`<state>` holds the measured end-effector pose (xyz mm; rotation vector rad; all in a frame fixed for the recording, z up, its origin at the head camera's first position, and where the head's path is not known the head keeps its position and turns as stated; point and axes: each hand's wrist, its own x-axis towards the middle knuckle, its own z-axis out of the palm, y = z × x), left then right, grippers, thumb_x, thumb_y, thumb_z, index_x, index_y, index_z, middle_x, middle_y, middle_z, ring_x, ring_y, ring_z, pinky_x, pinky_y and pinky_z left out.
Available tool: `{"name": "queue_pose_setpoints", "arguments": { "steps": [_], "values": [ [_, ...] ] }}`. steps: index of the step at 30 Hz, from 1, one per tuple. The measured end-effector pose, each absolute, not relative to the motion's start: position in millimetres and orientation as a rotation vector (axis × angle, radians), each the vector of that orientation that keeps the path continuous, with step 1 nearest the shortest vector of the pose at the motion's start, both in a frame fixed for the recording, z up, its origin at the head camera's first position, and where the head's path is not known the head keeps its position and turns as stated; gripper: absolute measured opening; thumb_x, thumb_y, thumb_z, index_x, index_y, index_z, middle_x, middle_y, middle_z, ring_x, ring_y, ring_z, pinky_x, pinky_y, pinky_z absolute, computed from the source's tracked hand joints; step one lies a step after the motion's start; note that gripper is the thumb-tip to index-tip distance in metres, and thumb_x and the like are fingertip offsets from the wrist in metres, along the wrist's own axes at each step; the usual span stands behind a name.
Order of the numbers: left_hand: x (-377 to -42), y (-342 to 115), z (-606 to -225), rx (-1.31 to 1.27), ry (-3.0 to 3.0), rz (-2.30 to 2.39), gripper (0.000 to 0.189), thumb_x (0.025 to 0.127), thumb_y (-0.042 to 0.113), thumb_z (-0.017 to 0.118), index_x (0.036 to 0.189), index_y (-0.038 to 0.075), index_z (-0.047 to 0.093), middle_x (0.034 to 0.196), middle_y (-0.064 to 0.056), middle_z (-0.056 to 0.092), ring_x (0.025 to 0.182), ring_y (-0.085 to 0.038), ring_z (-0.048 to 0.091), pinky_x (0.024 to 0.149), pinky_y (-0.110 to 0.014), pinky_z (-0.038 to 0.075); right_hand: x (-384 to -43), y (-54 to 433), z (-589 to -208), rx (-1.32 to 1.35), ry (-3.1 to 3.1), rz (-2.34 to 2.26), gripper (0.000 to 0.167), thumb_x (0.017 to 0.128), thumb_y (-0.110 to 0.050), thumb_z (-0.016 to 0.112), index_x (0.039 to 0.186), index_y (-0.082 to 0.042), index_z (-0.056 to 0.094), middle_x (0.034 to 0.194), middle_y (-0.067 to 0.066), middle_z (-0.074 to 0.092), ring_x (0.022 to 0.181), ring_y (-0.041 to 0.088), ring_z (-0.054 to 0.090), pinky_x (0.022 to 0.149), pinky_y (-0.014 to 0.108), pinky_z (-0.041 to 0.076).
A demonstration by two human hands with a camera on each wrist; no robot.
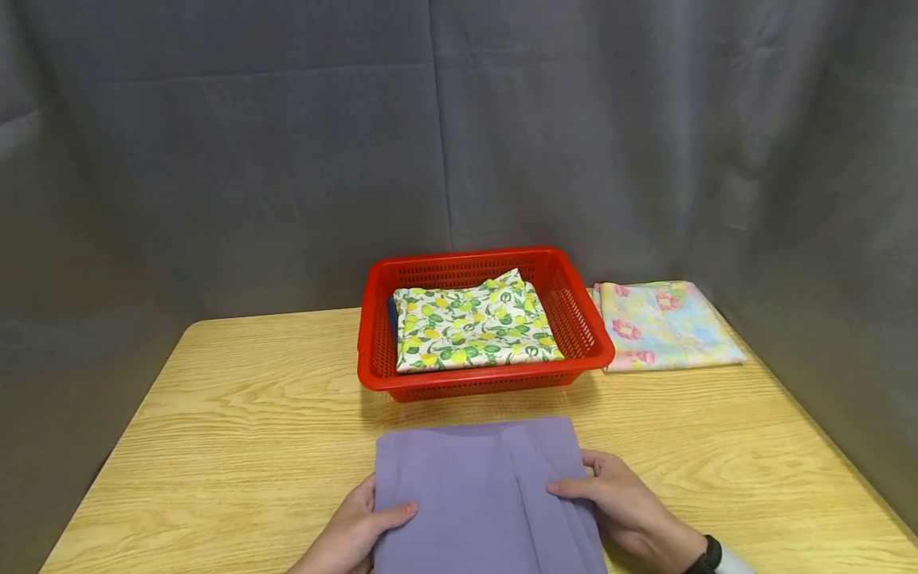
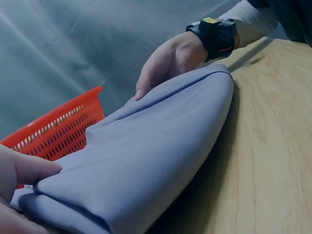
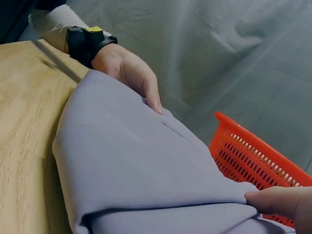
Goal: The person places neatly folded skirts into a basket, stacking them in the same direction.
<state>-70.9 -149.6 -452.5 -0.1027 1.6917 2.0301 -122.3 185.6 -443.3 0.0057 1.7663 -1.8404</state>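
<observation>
A folded purple cloth (image 1: 459, 494) is held between my two hands at the front of the table. My left hand (image 1: 358, 522) grips its left edge, thumb on top and fingers underneath. On the opposite edge, my right hand (image 1: 620, 498) pinches the fabric the same way. In the left wrist view the cloth (image 2: 146, 141) is tilted above the wood, its near side showing folded layers. The right wrist view shows a long fold along the cloth (image 3: 131, 151), with the left hand (image 3: 131, 73) at its far edge.
Beyond the cloth stands a red plastic basket (image 1: 473, 378) holding a folded lemon-print cloth (image 1: 473, 327); a dark blue edge (image 1: 392, 315) peeks out beside it. A pastel floral cloth (image 1: 667, 327) lies folded right of the basket. Grey curtains (image 1: 287, 159) surround the wooden table (image 1: 237, 446).
</observation>
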Motion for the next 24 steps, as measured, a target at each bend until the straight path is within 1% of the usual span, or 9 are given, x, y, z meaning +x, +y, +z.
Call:
{"name": "queue_pose_setpoints", "arguments": {
  "steps": [3, 8, 12, 16, 20, 24],
  "values": [
    [-72, -146, -445, -0.092, 1.709, 2.029, 0.065, 0.095, 0.016, 0.064, 0.146, -0.003, 0.029, 0.122, -0.003, 0.065, 0.106, -0.018, 0.065, 0.089, -0.038, 0.057, -123, 189, -437, -0.032, 1.768, -1.849, 0.069, 0.088, -0.014, 0.073, 0.141, 0.011, 0.039, 0.115, 0.011, 0.072, 0.101, 0.022, 0.069, 0.085, 0.035, 0.057],
    [-74, -140, -425, -0.082, 1.776, 2.045, 0.063, 0.093, 0.018, 0.066, 0.143, -0.001, 0.033, 0.122, -0.004, 0.065, 0.106, -0.017, 0.065, 0.089, -0.033, 0.054, -125, 196, -416, -0.114, 1.796, -1.848, 0.067, 0.091, -0.015, 0.069, 0.143, 0.009, 0.036, 0.114, 0.008, 0.072, 0.1, 0.023, 0.07, 0.084, 0.037, 0.059],
    [-77, -138, -401, -0.086, 1.795, 2.049, 0.064, 0.092, 0.02, 0.068, 0.144, 0.003, 0.034, 0.125, -0.004, 0.064, 0.108, -0.017, 0.065, 0.089, -0.033, 0.054, -127, 199, -393, -0.161, 1.844, -1.846, 0.065, 0.091, -0.014, 0.07, 0.143, 0.008, 0.037, 0.112, 0.006, 0.073, 0.097, 0.022, 0.072, 0.081, 0.037, 0.06],
    [-79, -138, -378, -0.097, 1.824, 2.047, 0.064, 0.091, 0.024, 0.07, 0.143, 0.007, 0.036, 0.13, -0.006, 0.062, 0.11, -0.018, 0.064, 0.09, -0.033, 0.053, -131, 200, -370, -0.203, 1.91, -1.835, 0.068, 0.09, -0.014, 0.07, 0.144, 0.009, 0.036, 0.114, 0.006, 0.072, 0.098, 0.02, 0.071, 0.081, 0.036, 0.06],
    [-82, -137, -359, -0.076, 1.871, 2.056, 0.06, 0.091, 0.022, 0.07, 0.141, 0.011, 0.039, 0.133, -0.007, 0.06, 0.112, -0.018, 0.063, 0.092, -0.033, 0.052, -137, 199, -348, -0.218, 1.958, -1.829, 0.067, 0.09, -0.014, 0.071, 0.144, 0.009, 0.037, 0.113, 0.003, 0.071, 0.097, 0.017, 0.071, 0.083, 0.035, 0.06],
    [-87, -138, -341, 0.002, 1.881, 2.086, 0.06, 0.092, 0.018, 0.068, 0.143, 0.013, 0.036, 0.138, -0.01, 0.055, 0.116, -0.02, 0.061, 0.093, -0.034, 0.052, -144, 199, -327, -0.239, 1.979, -1.843, 0.063, 0.09, -0.012, 0.071, 0.141, 0.007, 0.041, 0.108, -0.001, 0.073, 0.094, 0.016, 0.072, 0.083, 0.035, 0.061]
  ]
}}
